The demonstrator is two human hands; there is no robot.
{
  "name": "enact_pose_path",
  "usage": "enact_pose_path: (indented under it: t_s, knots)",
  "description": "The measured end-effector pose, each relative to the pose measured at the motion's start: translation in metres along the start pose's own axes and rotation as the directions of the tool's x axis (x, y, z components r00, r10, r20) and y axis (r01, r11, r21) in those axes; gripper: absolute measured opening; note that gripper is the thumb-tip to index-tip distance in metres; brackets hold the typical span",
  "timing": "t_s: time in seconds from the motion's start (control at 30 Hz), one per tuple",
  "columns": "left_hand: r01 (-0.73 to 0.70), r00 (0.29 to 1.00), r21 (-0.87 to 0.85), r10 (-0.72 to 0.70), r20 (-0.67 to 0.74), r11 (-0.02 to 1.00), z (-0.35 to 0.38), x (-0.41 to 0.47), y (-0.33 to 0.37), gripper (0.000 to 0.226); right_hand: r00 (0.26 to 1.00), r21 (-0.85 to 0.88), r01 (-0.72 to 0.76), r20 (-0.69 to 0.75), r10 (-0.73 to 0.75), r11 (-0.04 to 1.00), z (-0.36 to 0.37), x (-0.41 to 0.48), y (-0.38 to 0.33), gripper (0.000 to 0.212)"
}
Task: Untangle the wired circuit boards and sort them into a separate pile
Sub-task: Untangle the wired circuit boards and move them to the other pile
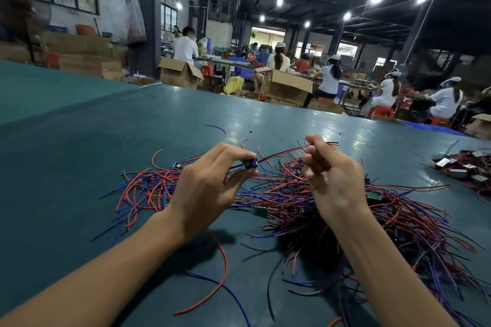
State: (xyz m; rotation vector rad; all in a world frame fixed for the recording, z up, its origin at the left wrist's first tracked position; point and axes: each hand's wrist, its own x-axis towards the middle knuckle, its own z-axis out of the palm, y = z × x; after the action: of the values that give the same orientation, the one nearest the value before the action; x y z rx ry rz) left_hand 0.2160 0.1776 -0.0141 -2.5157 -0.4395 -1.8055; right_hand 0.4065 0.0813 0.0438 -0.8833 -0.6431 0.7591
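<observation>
Here, the left hand pinches a wired circuit board over the tangled heap's left edge. Its leads run rightward, nearly level, to the right hand, which pinches them. The smaller pile lies nearer the left hand.

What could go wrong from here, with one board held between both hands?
The left hand pinches the small circuit board while the right hand pinches its red and black wires; a hard pull might strain the joints at the board. The tangled pile lies directly below, so the free wire ends could catch in it.
</observation>
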Motion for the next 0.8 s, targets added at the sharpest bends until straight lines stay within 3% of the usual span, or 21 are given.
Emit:
enact_pose_path:
  t_s: [0.07, 0.13, 0.23, 0.33, 0.47, 0.8]
  knots:
    - [0.024, 1.0, -0.019, -0.025, -0.011, 1.0, 0.001, 0.0, -0.001, 0.022, 0.998, -0.074, -0.045, 0.028, 0.048, 0.996, 0.001, -0.001, 0.004, 0.021]
    - [0.068, 0.996, -0.054, -0.071, -0.052, 0.996, 0.001, 0.0, -0.002, 0.021, 0.985, -0.259, -0.098, 0.115, 0.132, 0.961, 0.004, -0.004, 0.01, 0.038]
    - [0.133, 0.987, -0.116, -0.142, -0.069, 0.984, 0.002, -0.002, -0.003, 0.023, 0.916, -0.42, -0.159, 0.276, 0.292, 0.894, 0.014, -0.014, 0.022, 0.045]
    - [0.134, 0.991, -0.168, -0.135, 0.004, 0.977, 0.003, -0.004, -0.001, 0.026, 0.902, -0.376, -0.164, 0.317, 0.293, 0.912, 0.023, -0.021, 0.033, 0.029]
    - [0.109, 0.994, -0.185, -0.107, 0.019, 0.977, 0.002, -0.002, 0.0, 0.02, 0.959, -0.277, -0.143, 0.2, 0.203, 0.95, 0.02, -0.016, 0.031, 0.014]
    - [0.2, 0.978, -0.083, -0.203, -0.039, 0.976, -0.005, 0.0, -0.017, 0.008, 0.998, -0.027, -0.039, 0.056, 0.04, 0.999, 0.001, -0.003, 0.006, 0.015]
